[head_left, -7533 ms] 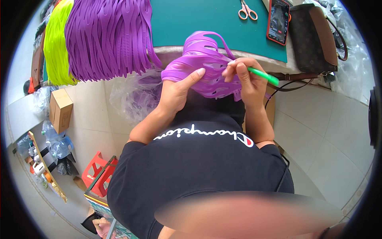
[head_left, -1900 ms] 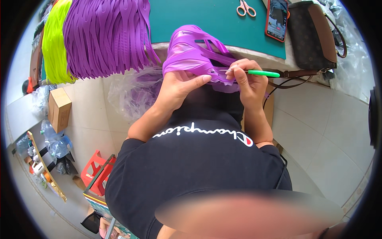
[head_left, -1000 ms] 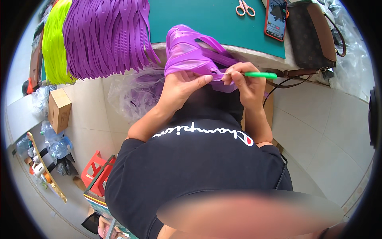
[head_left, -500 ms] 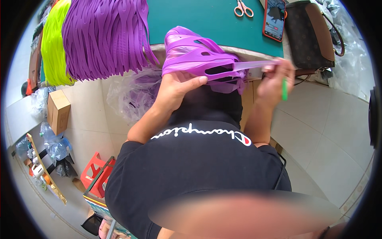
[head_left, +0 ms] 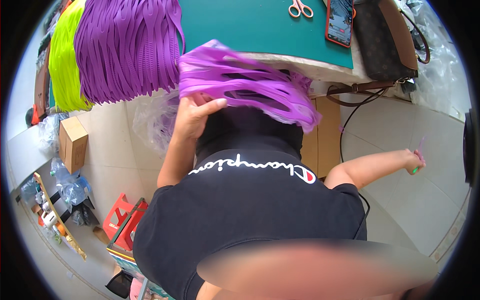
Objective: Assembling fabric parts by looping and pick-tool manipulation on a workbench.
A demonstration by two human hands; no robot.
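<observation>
At twelve o'clock I have the purple straps [head_left: 250, 86], finger-pinched in my left hand [head_left: 191, 117]; my right hand [head_left: 413, 161], at three, curls round a green tool [head_left: 414, 170]. A slack pinch could drop the straps.

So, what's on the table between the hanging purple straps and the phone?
In the head view: pink-handled scissors, close to the phone, on the green tabletop.

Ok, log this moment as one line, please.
Left hand: gripping purple slotted straps | Right hand: extended, holding green-handled tool, thin purplish strip | Green mat: pink-handled scissors, phone
</observation>
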